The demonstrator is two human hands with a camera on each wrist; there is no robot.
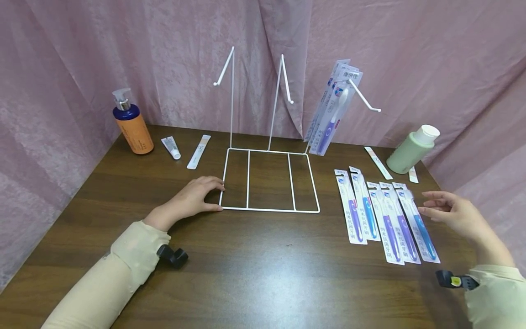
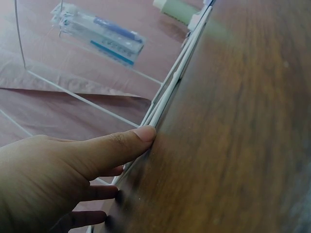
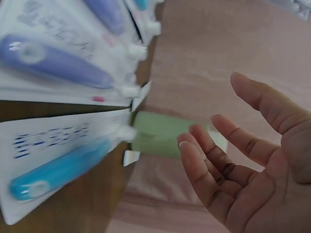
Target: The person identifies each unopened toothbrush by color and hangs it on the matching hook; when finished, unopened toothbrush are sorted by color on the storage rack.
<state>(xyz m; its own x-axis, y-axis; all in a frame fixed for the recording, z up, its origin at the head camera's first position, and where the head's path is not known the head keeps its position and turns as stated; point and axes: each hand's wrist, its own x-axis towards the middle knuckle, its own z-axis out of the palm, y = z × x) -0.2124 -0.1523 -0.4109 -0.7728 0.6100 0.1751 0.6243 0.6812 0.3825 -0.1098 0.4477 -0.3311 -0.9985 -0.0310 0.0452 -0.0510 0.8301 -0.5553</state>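
Fingers of your left hand (image 1: 193,197) lie loosely curled, tips touching front-left corner of white wire rack (image 1: 271,209), gripping nothing; press flat so rack stays put. Your right hand (image 1: 452,211) hovers open, fingers relaxed, empty, just right of 5 packaged toothbrushes (image 1: 386,217) on table (image 1: 255,269). Nearest pack lies just beyond fingertips; pinch its card edge, not blister.

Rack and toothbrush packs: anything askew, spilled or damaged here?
Nothing damaged or spilled. The rack stands upright, with packs only on its right hook; the other two hooks are bare. Five packs lie in a fairly neat row, slightly staggered.
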